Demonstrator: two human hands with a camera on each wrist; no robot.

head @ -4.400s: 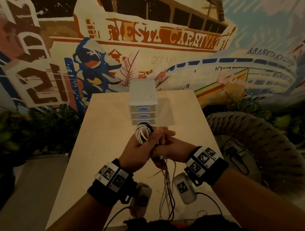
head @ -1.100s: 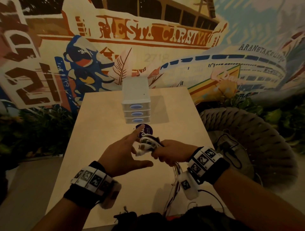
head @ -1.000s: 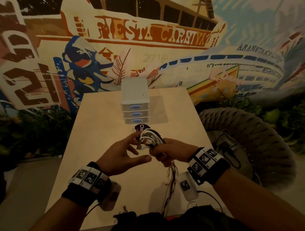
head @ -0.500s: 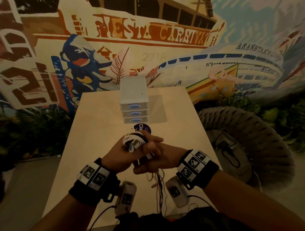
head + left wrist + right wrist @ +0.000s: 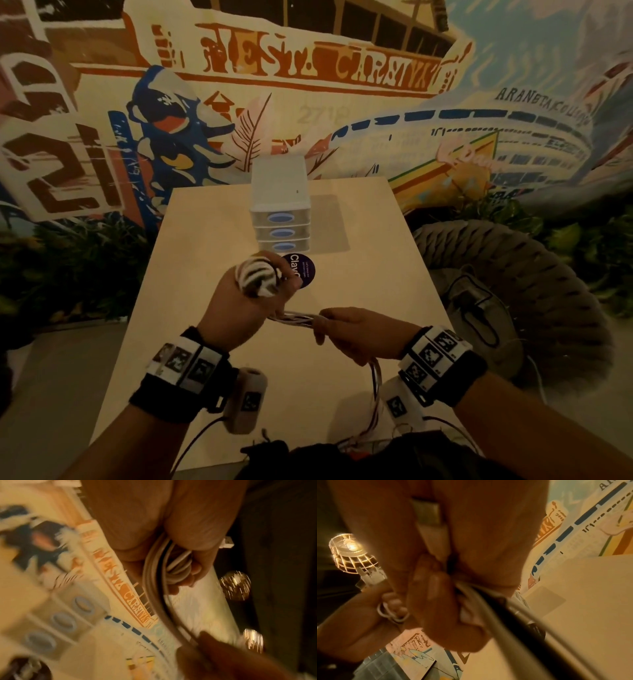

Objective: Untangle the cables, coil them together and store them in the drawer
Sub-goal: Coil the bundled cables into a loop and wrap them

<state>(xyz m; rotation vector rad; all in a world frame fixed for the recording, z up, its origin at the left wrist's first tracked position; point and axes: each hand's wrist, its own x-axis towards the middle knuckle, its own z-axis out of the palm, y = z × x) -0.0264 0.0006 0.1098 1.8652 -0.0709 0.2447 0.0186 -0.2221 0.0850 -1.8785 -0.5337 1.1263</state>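
Head view, nearest first: loose cable tails (image 5: 375, 404) hanging off the near edge of the counter (image 5: 212, 219), below the right wrist. Just above, right hand (image 5: 356, 334) curled around the bundled strands, fingers (image 5: 436, 601) pinching them where they leave the fist. From there a short taut run of cables (image 5: 298, 318) stretching leftward, roughly level, straight into the left hand (image 5: 246, 308). Left hand wrapped around the coil (image 5: 258, 279) of white and dark loops, held up above the counter, fingers (image 5: 192, 574) closed around the turns in the left wrist view.

Long axis of the free run: side to side between the hands, right hand feeding, left hand holding the wound part. Remaining slack all on the right hand's side, trailing toward the body.

Farther off: a round purple sticker (image 5: 303, 270) flat on the counter, just beyond the coil. Behind it, the small drawer unit (image 5: 279, 219), three drawers, all appearing shut, straight ahead of the left hand and nearer to it than to the right. Probably more winding first, then a free hand needed for a drawer pull, likely the right once the tails run out.
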